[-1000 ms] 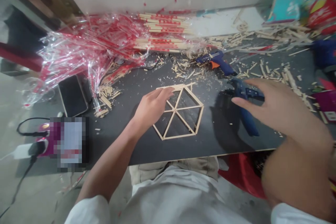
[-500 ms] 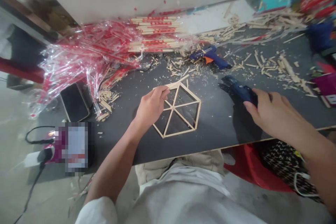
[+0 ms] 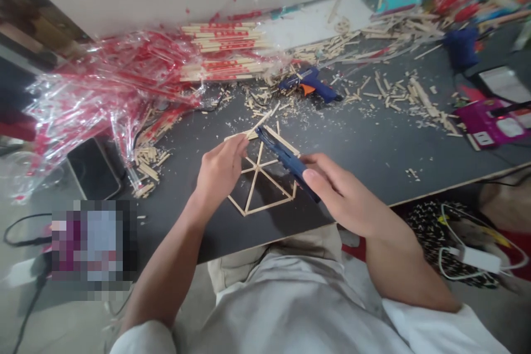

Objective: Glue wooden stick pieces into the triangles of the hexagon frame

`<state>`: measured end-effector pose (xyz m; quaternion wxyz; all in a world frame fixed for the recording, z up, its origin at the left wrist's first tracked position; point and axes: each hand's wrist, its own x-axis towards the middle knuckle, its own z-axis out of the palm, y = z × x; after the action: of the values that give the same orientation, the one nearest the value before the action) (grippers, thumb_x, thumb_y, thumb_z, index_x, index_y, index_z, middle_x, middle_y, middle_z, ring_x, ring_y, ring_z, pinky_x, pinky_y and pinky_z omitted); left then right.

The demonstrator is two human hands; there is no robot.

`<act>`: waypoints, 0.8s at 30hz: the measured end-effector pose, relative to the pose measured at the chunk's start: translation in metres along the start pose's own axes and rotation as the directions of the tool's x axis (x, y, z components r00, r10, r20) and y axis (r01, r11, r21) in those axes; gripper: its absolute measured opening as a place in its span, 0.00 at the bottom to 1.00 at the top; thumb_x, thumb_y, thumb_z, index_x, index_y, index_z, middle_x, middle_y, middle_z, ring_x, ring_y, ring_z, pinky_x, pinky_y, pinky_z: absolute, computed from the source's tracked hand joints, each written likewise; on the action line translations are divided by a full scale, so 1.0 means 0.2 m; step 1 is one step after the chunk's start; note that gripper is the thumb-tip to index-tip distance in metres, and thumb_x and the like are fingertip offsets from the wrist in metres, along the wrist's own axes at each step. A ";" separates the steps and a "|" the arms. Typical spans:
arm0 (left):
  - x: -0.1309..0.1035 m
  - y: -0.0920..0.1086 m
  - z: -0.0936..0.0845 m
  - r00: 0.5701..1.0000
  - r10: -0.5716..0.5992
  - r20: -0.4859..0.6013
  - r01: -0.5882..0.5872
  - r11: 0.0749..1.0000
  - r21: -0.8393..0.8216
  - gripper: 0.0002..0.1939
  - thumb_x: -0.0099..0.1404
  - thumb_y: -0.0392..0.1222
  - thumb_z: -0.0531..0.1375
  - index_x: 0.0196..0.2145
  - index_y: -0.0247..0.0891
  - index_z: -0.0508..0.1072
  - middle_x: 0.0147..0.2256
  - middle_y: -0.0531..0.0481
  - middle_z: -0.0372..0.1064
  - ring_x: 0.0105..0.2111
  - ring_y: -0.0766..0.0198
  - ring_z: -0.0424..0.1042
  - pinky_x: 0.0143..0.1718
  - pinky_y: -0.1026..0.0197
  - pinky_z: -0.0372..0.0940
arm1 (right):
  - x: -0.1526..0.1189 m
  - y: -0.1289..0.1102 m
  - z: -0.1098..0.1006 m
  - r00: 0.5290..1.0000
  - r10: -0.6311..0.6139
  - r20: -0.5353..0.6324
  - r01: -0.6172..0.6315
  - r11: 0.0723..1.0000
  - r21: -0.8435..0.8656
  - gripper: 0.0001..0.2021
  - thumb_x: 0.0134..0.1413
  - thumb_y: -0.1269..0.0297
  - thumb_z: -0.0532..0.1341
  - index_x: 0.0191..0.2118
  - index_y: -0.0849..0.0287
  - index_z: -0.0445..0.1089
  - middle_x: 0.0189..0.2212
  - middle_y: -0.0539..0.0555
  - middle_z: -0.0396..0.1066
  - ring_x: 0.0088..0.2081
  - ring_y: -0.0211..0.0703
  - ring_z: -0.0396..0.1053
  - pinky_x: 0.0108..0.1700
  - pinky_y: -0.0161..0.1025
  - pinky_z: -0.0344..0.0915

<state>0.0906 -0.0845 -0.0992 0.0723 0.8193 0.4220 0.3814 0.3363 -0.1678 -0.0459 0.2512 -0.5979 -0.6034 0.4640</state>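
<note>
A wooden hexagon [image 3: 258, 168] on the table [image 3: 373, 144], centre of my view.
My left hand [image 3: 219, 171] pinches a thin stick [image 3: 264, 117]; my right hand [image 3: 346, 191] is wrapped around a dark-blue tool [image 3: 288, 161] slanting over the hexagon's upper right.

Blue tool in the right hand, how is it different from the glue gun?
The blue tool is held in the right hand, while the glue gun lies on the table. The glue gun has an orange trigger; no orange shows on the blue tool. The blue tool looks fairly straight, while the glue gun is bent. Both are blue.
</note>
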 end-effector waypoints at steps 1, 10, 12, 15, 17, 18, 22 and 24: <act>0.00 0.00 0.00 1.000 -0.011 -0.003 0.011 1.000 0.007 0.12 0.79 0.38 0.55 0.46 0.32 0.78 0.29 0.50 0.79 0.29 0.69 0.79 0.36 0.69 0.71 | 0.00 -0.01 0.01 1.000 0.000 -0.004 0.000 1.000 0.012 0.19 0.73 0.46 0.52 0.52 0.54 0.69 0.40 0.53 0.79 0.41 0.45 0.77 0.43 0.38 0.71; -0.03 0.06 -0.01 0.984 0.061 0.167 -0.089 0.982 0.169 0.18 0.82 0.43 0.49 0.45 0.35 0.77 0.36 0.45 0.82 0.30 0.66 0.80 0.29 0.67 0.68 | 0.00 0.03 0.06 0.999 0.041 -0.005 -0.040 0.995 0.091 0.19 0.72 0.44 0.54 0.52 0.52 0.69 0.45 0.55 0.80 0.45 0.47 0.77 0.47 0.41 0.72; -0.03 0.08 0.00 0.977 0.074 0.200 -0.110 0.977 0.180 0.19 0.82 0.44 0.48 0.44 0.36 0.77 0.37 0.45 0.82 0.29 0.66 0.80 0.28 0.67 0.66 | 0.00 0.04 0.07 0.999 0.042 -0.013 -0.041 0.993 0.108 0.19 0.72 0.44 0.54 0.52 0.52 0.69 0.46 0.55 0.79 0.45 0.46 0.77 0.47 0.41 0.72; -0.04 0.11 0.01 0.980 0.075 0.185 -0.110 0.975 0.192 0.20 0.83 0.45 0.47 0.44 0.37 0.77 0.35 0.47 0.82 0.28 0.65 0.80 0.27 0.66 0.65 | -0.01 0.05 0.07 0.998 0.055 -0.031 -0.051 0.993 0.106 0.19 0.72 0.44 0.53 0.52 0.52 0.69 0.45 0.55 0.79 0.44 0.47 0.77 0.46 0.41 0.72; -0.04 0.11 0.01 0.983 0.088 0.159 -0.119 0.973 0.196 0.20 0.83 0.46 0.47 0.43 0.37 0.76 0.34 0.47 0.82 0.28 0.65 0.80 0.26 0.66 0.64 | -0.01 0.05 0.07 0.998 0.050 -0.044 -0.046 0.995 0.093 0.20 0.73 0.44 0.53 0.53 0.53 0.69 0.45 0.56 0.79 0.45 0.47 0.77 0.46 0.42 0.72; -0.04 0.10 0.01 0.984 0.094 0.152 -0.123 0.973 0.197 0.20 0.83 0.46 0.47 0.43 0.37 0.76 0.35 0.47 0.82 0.28 0.65 0.80 0.26 0.66 0.64 | -0.01 0.05 0.08 0.998 0.044 -0.047 -0.040 0.995 0.087 0.20 0.73 0.44 0.52 0.53 0.53 0.69 0.46 0.56 0.79 0.45 0.47 0.77 0.47 0.42 0.72; -0.04 0.10 0.01 0.984 0.081 0.160 -0.111 0.976 0.188 0.18 0.83 0.45 0.48 0.44 0.38 0.76 0.34 0.49 0.82 0.28 0.66 0.80 0.26 0.66 0.64 | -0.01 0.04 0.09 0.998 0.019 -0.053 -0.014 0.995 0.099 0.20 0.74 0.45 0.52 0.54 0.54 0.68 0.50 0.58 0.79 0.49 0.48 0.77 0.50 0.43 0.72; -0.04 0.10 0.01 0.984 0.079 0.157 -0.106 0.978 0.178 0.18 0.82 0.45 0.48 0.43 0.38 0.77 0.34 0.49 0.82 0.27 0.66 0.79 0.27 0.66 0.65 | -0.02 0.05 0.09 0.998 0.016 -0.061 -0.009 0.993 0.114 0.19 0.74 0.45 0.52 0.55 0.53 0.68 0.51 0.58 0.79 0.51 0.49 0.77 0.51 0.43 0.72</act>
<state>0.1022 -0.1022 -0.0963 0.0090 0.8674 0.4105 0.2810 0.3250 -0.1772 -0.0613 0.3005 -0.6006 -0.5643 0.4802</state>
